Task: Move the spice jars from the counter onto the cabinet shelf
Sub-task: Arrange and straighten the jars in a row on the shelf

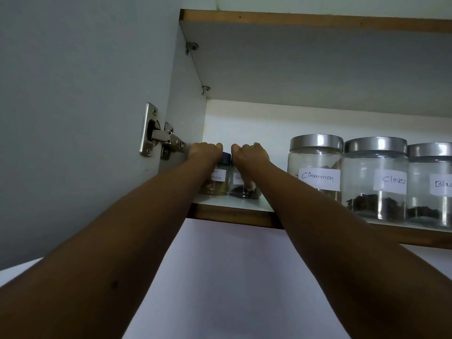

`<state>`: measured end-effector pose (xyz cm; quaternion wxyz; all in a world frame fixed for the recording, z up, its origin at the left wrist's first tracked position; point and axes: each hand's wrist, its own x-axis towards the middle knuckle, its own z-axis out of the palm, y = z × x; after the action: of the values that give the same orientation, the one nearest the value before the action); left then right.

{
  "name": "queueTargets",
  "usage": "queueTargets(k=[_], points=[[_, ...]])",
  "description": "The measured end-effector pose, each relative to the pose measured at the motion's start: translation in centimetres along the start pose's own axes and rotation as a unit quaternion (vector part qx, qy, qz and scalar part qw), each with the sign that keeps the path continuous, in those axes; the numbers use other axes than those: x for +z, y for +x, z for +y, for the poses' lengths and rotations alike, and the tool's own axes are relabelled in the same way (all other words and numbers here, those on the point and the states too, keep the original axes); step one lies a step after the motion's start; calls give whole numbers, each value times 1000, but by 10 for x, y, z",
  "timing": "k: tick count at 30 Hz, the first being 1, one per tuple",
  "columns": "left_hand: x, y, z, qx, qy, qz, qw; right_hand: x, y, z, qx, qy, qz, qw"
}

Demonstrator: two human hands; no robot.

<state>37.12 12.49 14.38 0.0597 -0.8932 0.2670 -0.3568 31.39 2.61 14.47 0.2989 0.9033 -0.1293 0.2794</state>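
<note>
Two small glass spice jars stand at the left end of the cabinet shelf [234, 212]. The left jar [219, 183] has a dark lid, a label ending "asala" and yellowish powder. The right jar [241, 189] holds dark spice, and its lid is hidden. My left hand [205, 150] grips the top of the left jar from above. My right hand [249, 152] grips the top of the right jar the same way. Both arms reach up from below the shelf.
Three larger glass jars with silver lids stand to the right: Cinnamon [315, 167], Cloves [375, 177] and one labelled "Bla…" [430, 184]. The open cabinet door with a metal hinge [159, 135] is at the left. A shelf board [318, 59] lies above.
</note>
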Motion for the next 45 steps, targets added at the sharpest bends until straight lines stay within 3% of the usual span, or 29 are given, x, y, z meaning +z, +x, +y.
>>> queueTargets(k=[10, 16, 20, 23, 26, 31, 39, 45], points=[[7, 2, 0, -3, -22, 2, 1000, 4, 2, 1, -12, -26, 3, 1000], [17, 3, 1, -9, 32, 34, 999, 9, -2, -3, 24, -32, 11, 999], [19, 5, 4, -14, -4, 12, 1000, 7, -5, -4, 37, -139, 38, 989], [16, 3, 6, -35, -35, 44, 998, 3, -6, -5, 74, -164, 72, 981], [6, -9, 8, -73, -63, 96, 991, -8, -13, -8, 88, -128, 146, 977], [-12, -47, 16, -60, -101, 199, 973, -24, -44, -18, 83, -7, 216, 973], [-24, -104, 6, -40, -234, 257, 937, -48, -100, -32, 70, 123, 340, 930], [-52, -136, -2, 15, -185, 313, 932, -72, -153, -12, 15, 72, 364, 929]])
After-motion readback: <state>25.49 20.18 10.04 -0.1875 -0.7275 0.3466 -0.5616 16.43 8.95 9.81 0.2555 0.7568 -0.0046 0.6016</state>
